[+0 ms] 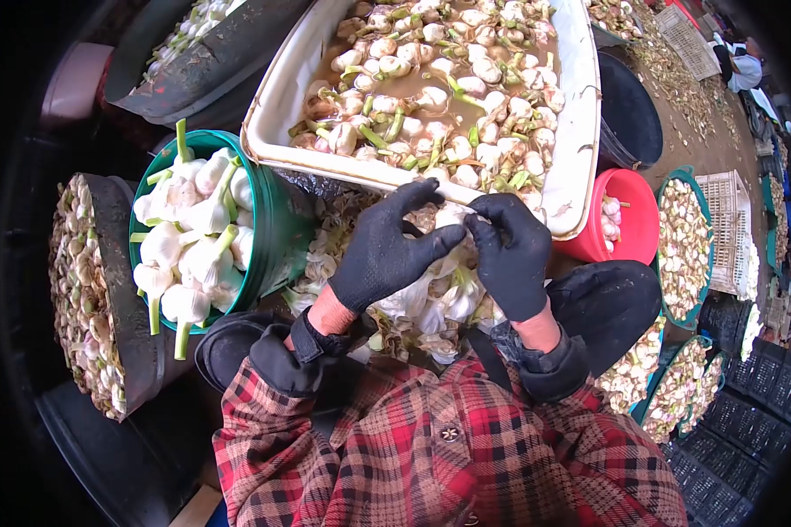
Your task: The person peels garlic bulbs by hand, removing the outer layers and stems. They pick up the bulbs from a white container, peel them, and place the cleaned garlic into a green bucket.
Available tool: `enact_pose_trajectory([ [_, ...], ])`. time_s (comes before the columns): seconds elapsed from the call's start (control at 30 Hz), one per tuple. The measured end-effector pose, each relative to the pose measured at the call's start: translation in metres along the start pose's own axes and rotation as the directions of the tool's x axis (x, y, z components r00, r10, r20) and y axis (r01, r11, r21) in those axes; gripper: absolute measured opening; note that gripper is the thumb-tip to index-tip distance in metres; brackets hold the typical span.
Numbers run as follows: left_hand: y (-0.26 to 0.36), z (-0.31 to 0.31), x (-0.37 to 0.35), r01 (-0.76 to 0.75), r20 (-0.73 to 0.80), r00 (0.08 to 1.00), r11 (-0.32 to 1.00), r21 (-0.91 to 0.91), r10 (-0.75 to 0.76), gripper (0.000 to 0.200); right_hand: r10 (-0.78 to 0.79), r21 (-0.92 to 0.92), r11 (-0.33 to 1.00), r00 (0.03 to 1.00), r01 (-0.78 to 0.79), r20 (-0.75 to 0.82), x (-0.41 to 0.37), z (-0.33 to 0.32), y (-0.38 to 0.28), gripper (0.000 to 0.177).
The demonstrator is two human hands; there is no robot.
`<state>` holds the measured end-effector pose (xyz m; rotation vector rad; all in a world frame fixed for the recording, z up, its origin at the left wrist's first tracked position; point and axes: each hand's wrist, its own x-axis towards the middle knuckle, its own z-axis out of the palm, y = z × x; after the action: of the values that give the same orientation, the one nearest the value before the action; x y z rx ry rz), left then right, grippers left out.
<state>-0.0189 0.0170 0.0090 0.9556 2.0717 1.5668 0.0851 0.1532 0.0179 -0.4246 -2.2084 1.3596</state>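
Observation:
My left hand [391,246], in a black glove, is curved around a pale garlic bulb [451,216] at the near edge of the white tub [360,169]. On the bulb's right side, my right hand [511,250], also gloved in black, has its thumb and fingers pinched together; what lies between those fingertips is too small to tell. Below both hands, loose garlic skins [431,303] are heaped between the legs. Inside the tub, many garlic bulbs with green stems sit in brown water.
On the left stands a green bucket [277,233] full of white garlic, beside a dark container [136,290] of garlic. To the right are a red bucket [633,215] with a few bulbs, green-rimmed baskets [684,255] and a pale crate [725,224]. A person [745,70] is at the far right.

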Motion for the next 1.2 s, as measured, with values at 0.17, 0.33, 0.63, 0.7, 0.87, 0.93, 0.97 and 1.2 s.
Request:
enact_pose_trajectory([
  [0.17,0.013,-0.008,0.004,0.307,0.165,0.929,0.938,0.158,-0.332,0.045,-0.174,-0.178,0.971,0.983,0.161,-0.060,-0.001,0.007,-0.002,0.009],
  [0.33,-0.003,-0.004,-0.002,0.003,0.141,0.990,0.989,0.148,-0.024,0.040,0.130,-0.122,0.984,0.991,-0.133,-0.028,0.004,-0.004,0.006,0.006],
  [0.63,0.000,-0.006,-0.005,-0.130,0.165,0.978,0.991,0.012,0.126,0.043,0.381,0.101,0.912,0.911,-0.398,0.157,0.009,-0.011,0.019,0.019],
  [0.7,0.000,-0.008,-0.006,-0.115,0.174,0.977,0.992,-0.059,0.124,0.045,0.331,-0.021,0.943,0.937,-0.331,0.112,0.008,-0.007,0.024,0.017],
  [0.87,-0.010,-0.006,-0.011,0.270,0.268,0.955,0.737,-0.620,-0.125,0.054,0.021,-0.250,0.966,0.983,-0.067,-0.184,-0.004,0.002,0.027,0.007],
  [0.93,-0.017,-0.011,-0.008,0.275,0.295,0.951,0.682,-0.678,-0.089,0.052,-0.050,-0.347,0.938,0.987,-0.005,-0.150,-0.008,-0.006,0.031,0.006],
  [0.97,-0.015,-0.014,-0.006,0.235,0.227,0.969,0.632,-0.738,-0.095,0.052,0.030,-0.372,0.926,0.996,-0.061,-0.088,-0.014,-0.011,0.032,0.007],
  [1.2,-0.007,-0.002,-0.004,0.244,0.189,0.967,0.820,-0.518,-0.168,0.044,-0.117,-0.467,0.852,0.956,0.236,0.270,-0.012,-0.035,-0.026,0.047],
])
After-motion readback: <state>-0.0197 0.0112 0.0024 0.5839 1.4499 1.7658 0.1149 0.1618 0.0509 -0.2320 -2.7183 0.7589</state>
